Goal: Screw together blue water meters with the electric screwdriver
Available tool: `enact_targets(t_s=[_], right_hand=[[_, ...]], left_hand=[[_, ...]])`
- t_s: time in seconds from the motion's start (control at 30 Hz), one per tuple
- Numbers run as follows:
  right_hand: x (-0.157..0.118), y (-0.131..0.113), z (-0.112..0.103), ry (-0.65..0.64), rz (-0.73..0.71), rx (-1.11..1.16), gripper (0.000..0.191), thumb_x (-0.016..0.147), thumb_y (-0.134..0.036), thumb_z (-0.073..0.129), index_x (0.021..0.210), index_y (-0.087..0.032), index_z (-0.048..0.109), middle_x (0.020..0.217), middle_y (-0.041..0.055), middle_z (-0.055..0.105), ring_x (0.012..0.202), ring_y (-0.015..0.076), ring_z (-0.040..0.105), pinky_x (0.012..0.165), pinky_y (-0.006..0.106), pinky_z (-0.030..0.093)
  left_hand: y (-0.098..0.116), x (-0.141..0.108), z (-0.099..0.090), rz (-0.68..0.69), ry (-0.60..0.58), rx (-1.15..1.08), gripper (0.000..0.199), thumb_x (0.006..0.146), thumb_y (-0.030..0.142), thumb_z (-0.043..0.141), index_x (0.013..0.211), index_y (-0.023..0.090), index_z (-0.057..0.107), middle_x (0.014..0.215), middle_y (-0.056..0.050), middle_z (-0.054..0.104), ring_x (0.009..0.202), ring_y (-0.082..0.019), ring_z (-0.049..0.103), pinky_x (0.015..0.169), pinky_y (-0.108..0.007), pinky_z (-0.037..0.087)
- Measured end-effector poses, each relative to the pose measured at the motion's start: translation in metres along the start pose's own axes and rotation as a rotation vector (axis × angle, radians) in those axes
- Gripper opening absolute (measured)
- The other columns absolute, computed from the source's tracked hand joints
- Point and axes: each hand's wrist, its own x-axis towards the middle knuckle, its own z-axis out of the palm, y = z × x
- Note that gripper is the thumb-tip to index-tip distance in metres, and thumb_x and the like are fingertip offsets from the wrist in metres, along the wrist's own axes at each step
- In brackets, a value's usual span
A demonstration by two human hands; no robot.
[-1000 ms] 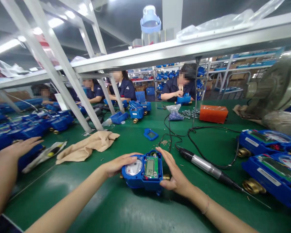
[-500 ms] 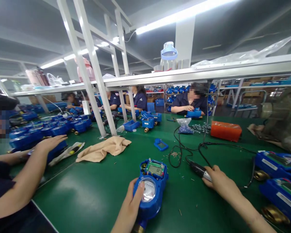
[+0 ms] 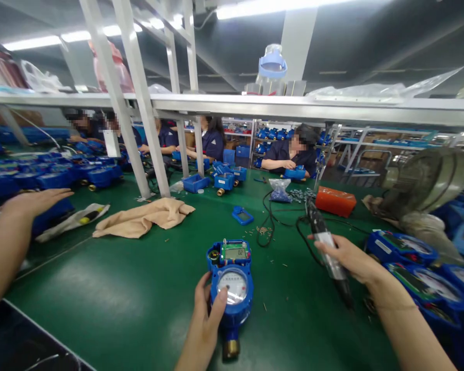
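My left hand (image 3: 205,320) is closed around the left side of a blue water meter (image 3: 236,310), thumb on the rim of its round dial. The meter's upper compartment is uncovered and shows a small digital display (image 3: 235,253). A brass fitting (image 3: 231,348) points toward me. In my right hand (image 3: 350,257) is a black and silver electric screwdriver (image 3: 330,252), its dark tip angled down and blurred. Beyond the meter lie a blue cover frame (image 3: 243,216) and a small heap of screws (image 3: 264,231).
An orange box (image 3: 335,201) and a bag of blue parts (image 3: 280,190) stand at the back, near black cable. Several open meters (image 3: 421,288) crowd the right. A beige cloth (image 3: 143,219) lies left, beside a co-worker's hand (image 3: 38,203). A shelf (image 3: 232,105) spans overhead.
My right hand has lifted the screwdriver off the table area and turned its tip down toward me. The meter has straightened in my left hand. The whole view has shifted to the right.
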Motion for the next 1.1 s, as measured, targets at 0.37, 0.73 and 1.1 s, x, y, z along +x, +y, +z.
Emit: enact_targets(t_s=[0.37, 0.73, 1.1], right_hand=[[-0.023, -0.15, 0.063, 0.01, -0.51, 0.941, 0.025, 0.073, -0.026, 0.074, 0.089, -0.02, 0.056, 0.057, -0.0093, 0.036, 0.045, 0.0059, 0.036, 0.041, 0.017, 0.033], [-0.024, -0.184, 0.147, -0.067, -0.712, 0.74, 0.017, 0.083, -0.022, 0.067, 0.09, -0.021, 0.053, 0.053, -0.0087, 0.049, 0.039, 0.0075, 0.044, 0.042, 0.021, 0.041], [-0.014, -0.177, 0.155, -0.13, -0.664, 0.714, 0.016, 0.084, -0.021, 0.067, 0.092, -0.019, 0.054, 0.051, -0.0087, 0.053, 0.038, 0.007, 0.045, 0.042, 0.02, 0.041]], left_hand=[[-0.001, -0.012, 0.005, -0.015, 0.03, 0.011, 0.082, 0.082, 0.064, 0.053, 0.143, 0.016, 0.028, 0.119, -0.014, 0.055, 0.109, -0.03, 0.059, 0.094, -0.042, 0.046], [-0.019, -0.011, -0.001, 0.017, 0.02, -0.009, 0.078, 0.078, 0.061, 0.057, 0.136, 0.016, 0.032, 0.114, -0.013, 0.058, 0.106, -0.032, 0.059, 0.092, -0.045, 0.045], [-0.008, -0.018, 0.004, 0.006, 0.006, -0.02, 0.075, 0.083, 0.06, 0.053, 0.139, 0.017, 0.029, 0.117, -0.013, 0.056, 0.109, -0.032, 0.056, 0.094, -0.046, 0.041]])
